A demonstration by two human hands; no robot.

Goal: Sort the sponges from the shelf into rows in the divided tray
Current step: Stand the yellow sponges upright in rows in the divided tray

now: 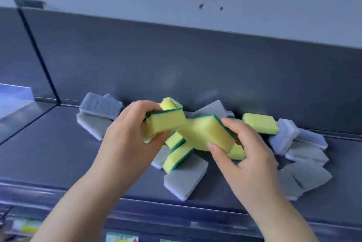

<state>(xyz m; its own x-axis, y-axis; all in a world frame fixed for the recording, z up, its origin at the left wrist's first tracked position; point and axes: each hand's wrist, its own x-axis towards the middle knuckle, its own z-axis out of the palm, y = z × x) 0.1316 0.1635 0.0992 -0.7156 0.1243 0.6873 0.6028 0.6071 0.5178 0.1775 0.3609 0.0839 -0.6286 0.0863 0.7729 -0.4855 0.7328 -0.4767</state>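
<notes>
Left grip (125,138) clenched round yellow sponge (164,124), long axis left-right. Right grip (244,147) pinching second sponge (207,134), long axis slanting toward first, corners touching. Both over pile (184,181) on shelf (58,144). Tray unseen.

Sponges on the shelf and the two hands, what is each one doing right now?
Left hand: grips a yellow block sponge with green scrub layer, held over the pile.
Right hand: grips a second yellow-and-green sponge, over the pile.
Other yellow-and-green sponges: loose in the pile, unheld.
Grey rectangular sponges: scattered, some overlapping.
Dark grey shelf: bears the pile.
</notes>
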